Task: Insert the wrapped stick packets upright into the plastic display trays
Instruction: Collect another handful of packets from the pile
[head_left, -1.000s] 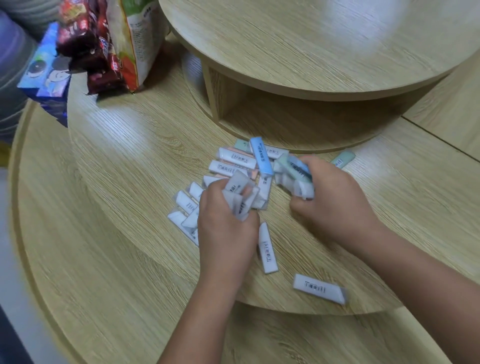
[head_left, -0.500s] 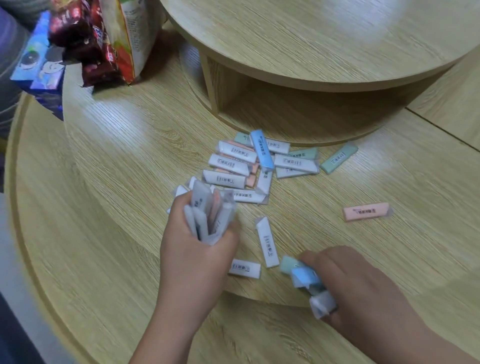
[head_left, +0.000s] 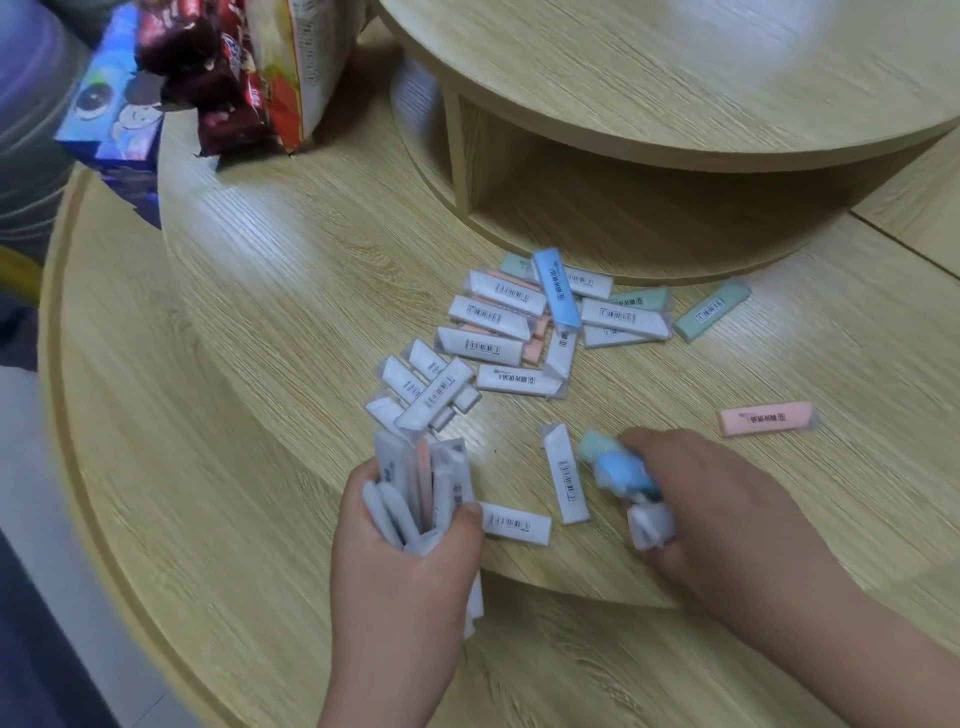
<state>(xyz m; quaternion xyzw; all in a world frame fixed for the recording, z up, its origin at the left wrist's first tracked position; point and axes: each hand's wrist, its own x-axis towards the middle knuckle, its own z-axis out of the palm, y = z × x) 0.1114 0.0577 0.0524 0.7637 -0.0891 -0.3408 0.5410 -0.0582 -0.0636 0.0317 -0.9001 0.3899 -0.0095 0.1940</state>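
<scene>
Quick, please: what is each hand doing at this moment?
Left hand: closed around a bundle of packets.
Right hand: closed on a few packets.

Loose packets (head_left: 540, 332) mid-shelf (head_left: 291, 291), snack bags (head_left: 249, 78) far left, tiered top (head_left: 675, 67) behind.

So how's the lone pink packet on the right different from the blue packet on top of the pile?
The pink packet lies by itself flat on the wood, touching no other packet; the blue packet rests across several others in the pile. The pink one runs nearly side to side, while the blue one runs mostly front to back. Their wrapper colours differ, pink against blue. Both look like the same long wrapped stick shape with dark print along one face.
</scene>
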